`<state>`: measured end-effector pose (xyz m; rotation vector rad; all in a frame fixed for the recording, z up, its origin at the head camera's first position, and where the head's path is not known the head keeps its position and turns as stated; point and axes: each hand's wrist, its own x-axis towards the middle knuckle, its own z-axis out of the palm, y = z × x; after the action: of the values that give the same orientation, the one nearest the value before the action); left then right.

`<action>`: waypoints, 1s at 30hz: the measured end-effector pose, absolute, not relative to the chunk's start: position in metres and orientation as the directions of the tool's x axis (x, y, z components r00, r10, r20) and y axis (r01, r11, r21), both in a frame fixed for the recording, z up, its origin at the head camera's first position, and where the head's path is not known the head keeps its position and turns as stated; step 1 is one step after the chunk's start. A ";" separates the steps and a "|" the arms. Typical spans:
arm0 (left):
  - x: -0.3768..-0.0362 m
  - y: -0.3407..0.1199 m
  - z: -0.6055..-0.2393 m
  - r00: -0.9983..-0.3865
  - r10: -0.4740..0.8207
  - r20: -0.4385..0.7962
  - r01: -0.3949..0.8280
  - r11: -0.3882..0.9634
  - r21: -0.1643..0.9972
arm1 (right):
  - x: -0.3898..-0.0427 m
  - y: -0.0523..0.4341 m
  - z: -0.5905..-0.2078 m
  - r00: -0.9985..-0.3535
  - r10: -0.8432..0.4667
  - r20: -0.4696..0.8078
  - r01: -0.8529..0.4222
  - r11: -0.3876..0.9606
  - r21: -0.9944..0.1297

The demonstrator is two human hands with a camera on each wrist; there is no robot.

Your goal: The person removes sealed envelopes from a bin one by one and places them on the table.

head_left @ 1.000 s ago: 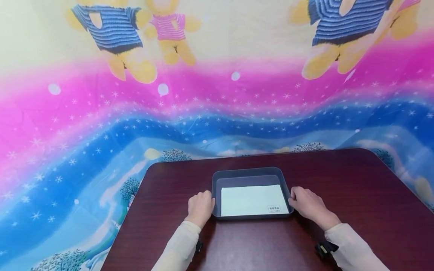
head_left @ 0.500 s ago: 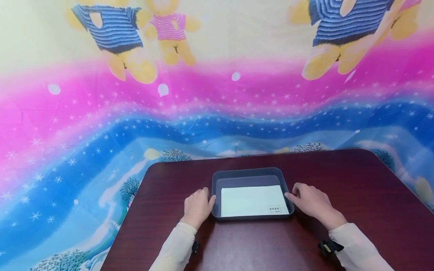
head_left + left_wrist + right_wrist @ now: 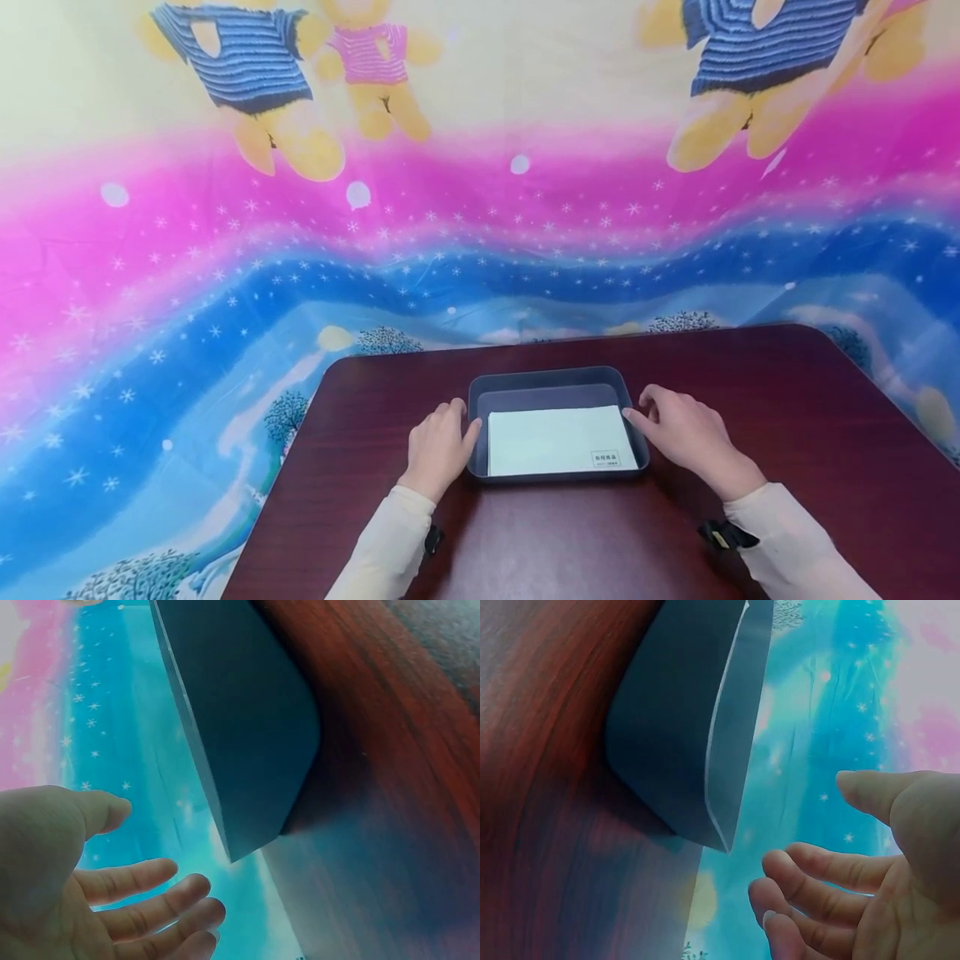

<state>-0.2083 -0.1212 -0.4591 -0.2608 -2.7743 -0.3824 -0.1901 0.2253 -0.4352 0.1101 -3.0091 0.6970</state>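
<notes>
A dark grey rectangular tray (image 3: 551, 379) rests on the table, holding a flat stack of pale paper (image 3: 555, 437) with a small printed label at its lower right corner. My left hand (image 3: 438, 450) hovers beside the tray's left wall, fingers relaxed and apart from it in the left wrist view, where the tray's dark side (image 3: 240, 727) shows. At the opposite side is my right hand (image 3: 690, 433), loosely bent and holding nothing. The right wrist view has a gap between its fingers (image 3: 832, 885) and the tray.
A dark red-brown wooden table (image 3: 555, 542) with rounded far corners bears the tray. Behind it hangs a colourful cloth (image 3: 480, 208) printed with bears and snowflakes. Black straps (image 3: 727, 535) sit at both wrists.
Both hands have loosened from the tray's sides, their fingers opening and lifting slightly away. The tray and the paper keep their place on the table.
</notes>
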 end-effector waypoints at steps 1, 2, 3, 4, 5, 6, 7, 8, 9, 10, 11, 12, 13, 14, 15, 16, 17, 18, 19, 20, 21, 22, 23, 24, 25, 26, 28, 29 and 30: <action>-0.208 -0.121 -0.458 -0.928 0.136 0.346 0.225 0.946 0.233 | -0.190 0.224 -0.434 -0.996 -0.060 0.073 -0.086 0.896 -0.436; -0.208 -0.120 -0.456 -0.927 0.138 0.348 0.229 0.944 0.237 | -0.190 0.223 -0.433 -0.995 -0.062 0.082 -0.091 0.896 -0.435; -0.208 -0.119 -0.455 -0.926 0.140 0.351 0.232 0.944 0.236 | -0.190 0.222 -0.433 -0.994 -0.065 0.089 -0.097 0.895 -0.434; -0.207 -0.118 -0.454 -0.925 0.141 0.353 0.234 0.943 0.238 | -0.190 0.221 -0.432 -0.993 -0.068 0.095 -0.103 0.895 -0.434; -0.207 -0.118 -0.453 -0.924 0.142 0.354 0.236 0.942 0.239 | -0.190 0.220 -0.431 -0.992 -0.071 0.099 -0.108 0.894 -0.435; -0.206 -0.117 -0.453 -0.924 0.143 0.355 0.238 0.941 0.239 | -0.189 0.219 -0.431 -0.992 -0.075 0.105 -0.114 0.893 -0.435; -0.206 -0.116 -0.452 -0.923 0.145 0.357 0.240 0.941 0.238 | -0.189 0.218 -0.431 -0.991 -0.078 0.109 -0.118 0.893 -0.435; -0.206 -0.114 -0.451 -0.923 0.146 0.356 0.240 0.941 0.237 | -0.189 0.217 -0.431 -0.991 -0.079 0.111 -0.120 0.893 -0.434; -0.205 -0.113 -0.451 -0.923 0.148 0.355 0.241 0.942 0.233 | -0.189 0.216 -0.431 -0.990 -0.083 0.114 -0.125 0.892 -0.434; -0.205 -0.112 -0.450 -0.923 0.150 0.353 0.242 0.942 0.232 | -0.189 0.215 -0.430 -0.990 -0.085 0.115 -0.127 0.893 -0.433; -0.205 -0.111 -0.450 -0.924 0.153 0.350 0.243 0.943 0.229 | -0.189 0.214 -0.430 -0.989 -0.087 0.115 -0.129 0.893 -0.431; -0.204 -0.110 -0.449 -0.924 0.157 0.348 0.246 0.942 0.228 | -0.190 0.212 -0.430 -0.989 -0.089 0.116 -0.130 0.893 -0.430; -0.204 -0.108 -0.448 -0.924 0.163 0.346 0.250 0.942 0.226 | -0.190 0.211 -0.430 -0.989 -0.091 0.115 -0.131 0.894 -0.429; -0.204 -0.107 -0.447 -0.924 0.167 0.344 0.254 0.941 0.223 | -0.190 0.210 -0.430 -0.989 -0.092 0.116 -0.133 0.895 -0.427; -0.203 -0.106 -0.447 -0.923 0.172 0.345 0.258 0.941 0.221 | -0.191 0.209 -0.430 -0.989 -0.095 0.117 -0.136 0.895 -0.424; -0.203 -0.105 -0.447 -0.922 0.177 0.345 0.263 0.940 0.219 | -0.191 0.208 -0.429 -0.988 -0.098 0.116 -0.138 0.896 -0.421; -0.203 -0.105 -0.446 -0.920 0.183 0.347 0.268 0.939 0.217 | -0.192 0.207 -0.430 -0.988 -0.102 0.116 -0.142 0.897 -0.418; -0.203 -0.104 -0.446 -0.918 0.188 0.349 0.274 0.938 0.214 | -0.192 0.206 -0.430 -0.987 -0.109 0.118 -0.148 0.897 -0.416; -0.203 -0.103 -0.446 -0.915 0.194 0.353 0.280 0.937 0.209 | -0.193 0.205 -0.430 -0.986 -0.116 0.120 -0.156 0.897 -0.414; -0.203 -0.102 -0.446 -0.913 0.200 0.356 0.285 0.937 0.204 | -0.193 0.204 -0.431 -0.984 -0.124 0.125 -0.165 0.896 -0.412; -0.203 -0.101 -0.446 -0.910 0.205 0.359 0.290 0.936 0.201 | -0.194 0.203 -0.432 -0.983 -0.134 0.128 -0.175 0.895 -0.410; -0.203 -0.101 -0.447 -0.909 0.210 0.361 0.294 0.935 0.197 | -0.194 0.202 -0.433 -0.981 -0.143 0.130 -0.184 0.894 -0.409; -0.203 -0.100 -0.447 -0.908 0.215 0.360 0.298 0.934 0.196 | -0.195 0.202 -0.434 -0.979 -0.152 0.134 -0.194 0.893 -0.406; -0.203 -0.099 -0.447 -0.908 0.219 0.358 0.302 0.933 0.195 | -0.195 0.201 -0.435 -0.977 -0.161 0.138 -0.204 0.892 -0.403; -0.203 -0.098 -0.447 -0.908 0.223 0.354 0.305 0.933 0.194 | -0.196 0.200 -0.435 -0.976 -0.168 0.141 -0.211 0.892 -0.399; -0.203 -0.097 -0.447 -0.909 0.226 0.349 0.306 0.932 0.194 | -0.196 0.199 -0.436 -0.974 -0.174 0.142 -0.217 0.892 -0.396; -0.203 -0.095 -0.447 -0.911 0.233 0.341 0.311 0.930 0.195 | -0.197 0.196 -0.437 -0.973 -0.182 0.140 -0.223 0.895 -0.387; -0.203 -0.094 -0.447 -0.911 0.237 0.338 0.314 0.929 0.195 | -0.198 0.195 -0.437 -0.973 -0.186 0.139 -0.226 0.895 -0.384; -0.203 -0.094 -0.447 -0.910 0.241 0.338 0.318 0.928 0.194 | -0.198 0.194 -0.437 -0.973 -0.189 0.136 -0.227 0.896 -0.381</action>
<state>-0.2029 -0.0936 -0.4466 -0.4131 -2.7756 -0.3532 -0.1980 0.1941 -0.4368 0.3264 -2.9659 0.6139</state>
